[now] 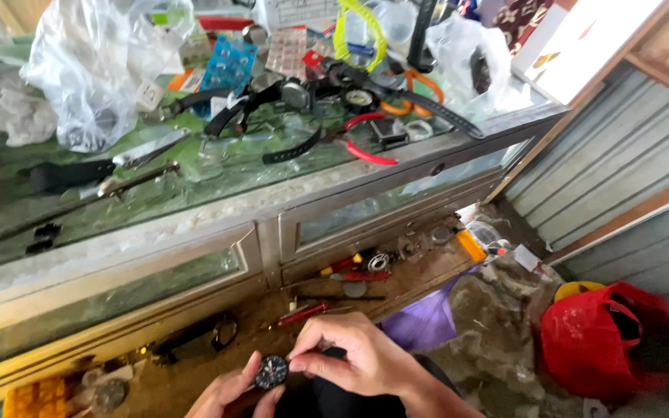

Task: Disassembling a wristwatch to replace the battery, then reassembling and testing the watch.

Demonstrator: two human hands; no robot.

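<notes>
Head view, looking down past a glass-topped counter (218, 203) to the lap area at the bottom of frame. I observe a black wristwatch (271, 371) with a dark round dial, low and centre-left, held between both hands just in front of the person's dark-clothed lap.

Left hand (230, 395): partly cut off by the lower edge; its fingers are curled up under and around the watch case, closed on it. Right hand (361, 358): fingers drawn together, fingertips (297, 358) pinched at the right side of the case. I cannot tell whether a small tool sits in that pinch.

Surroundings, as seen from my remote station: an open wooden drawer shelf (396, 282) sits directly above the hands, carrying red-handled screwdrivers (354, 272) and small round parts. On the glass top, well apart from the hands, lie red-handled pliers (365, 141), several black watch straps (296, 147), long metal tools (110, 186), blister cards of button cells (230, 66) and a crumpled clear plastic bag (102, 54). A purple cloth (427, 319) lies just right of the right hand. A red bag (613, 340) stands on the floor at far right, near a grey panelled wall (629, 162). An orange tray (36, 399) is at the lower left corner.
</notes>
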